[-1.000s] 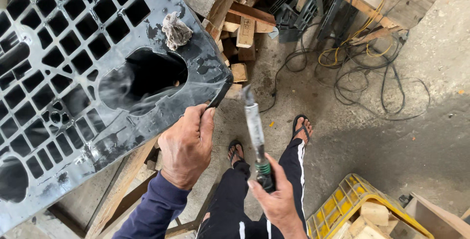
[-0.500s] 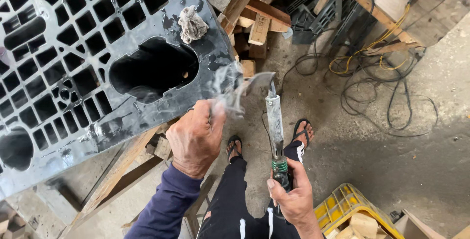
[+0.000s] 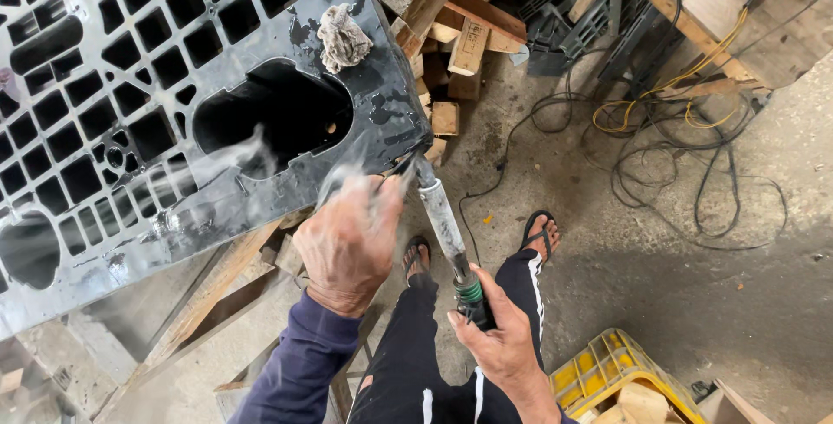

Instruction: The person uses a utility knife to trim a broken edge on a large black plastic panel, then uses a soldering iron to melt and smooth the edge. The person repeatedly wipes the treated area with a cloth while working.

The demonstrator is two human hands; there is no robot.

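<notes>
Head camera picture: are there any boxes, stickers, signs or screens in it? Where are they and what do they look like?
No labels, signs or screens show.
Yellow plastic crate: bottom right on the floor, slatted sides, wood blocks inside.
Black plastic pallet: upper left, grid of holes, grey rag on it.
Left hand is at the pallet's corner amid smoke; right hand holds a long heating tool against that corner.

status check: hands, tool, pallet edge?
Right hand grips the heating tool, tip at the black plastic pallet edge. Left hand at the same edge, smoke rising. Rag on top, clear.
</notes>
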